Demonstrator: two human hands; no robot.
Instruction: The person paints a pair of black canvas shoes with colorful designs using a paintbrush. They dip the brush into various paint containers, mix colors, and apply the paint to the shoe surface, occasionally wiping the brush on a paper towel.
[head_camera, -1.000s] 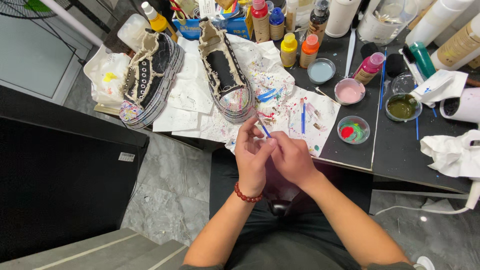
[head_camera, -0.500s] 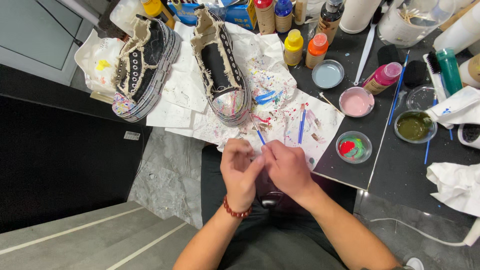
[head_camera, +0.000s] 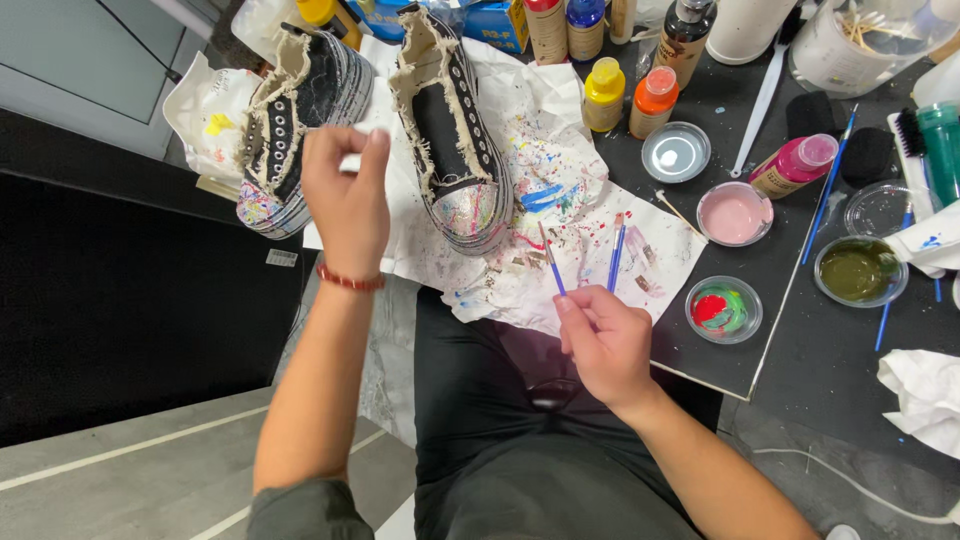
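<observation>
My left hand (head_camera: 345, 195) is raised over the gap between two black platform sneakers and pinches a small white piece, too small to identify. The left sneaker (head_camera: 290, 120) and the right sneaker (head_camera: 450, 130) have frayed cream edges and paint-splattered toes. They rest on paint-stained white paper (head_camera: 560, 215). My right hand (head_camera: 605, 340) is lower, near the table's front edge, and holds a thin blue paintbrush (head_camera: 550, 262) pointing up toward the paper. A second blue brush (head_camera: 615, 255) lies on the paper beside it.
Paint bottles (head_camera: 605, 95) stand at the back. Small dishes hold pink (head_camera: 733, 213), olive (head_camera: 858, 270) and red-green (head_camera: 722, 310) paint. A pink bottle (head_camera: 790, 165) lies on the black table (head_camera: 800, 360). White tissue (head_camera: 925, 390) sits at right; a dark cabinet (head_camera: 130, 300) at left.
My hands were together in front of me at the brush. They have parted: the left hand rose toward the sneakers with the white piece, the right kept the brush.
</observation>
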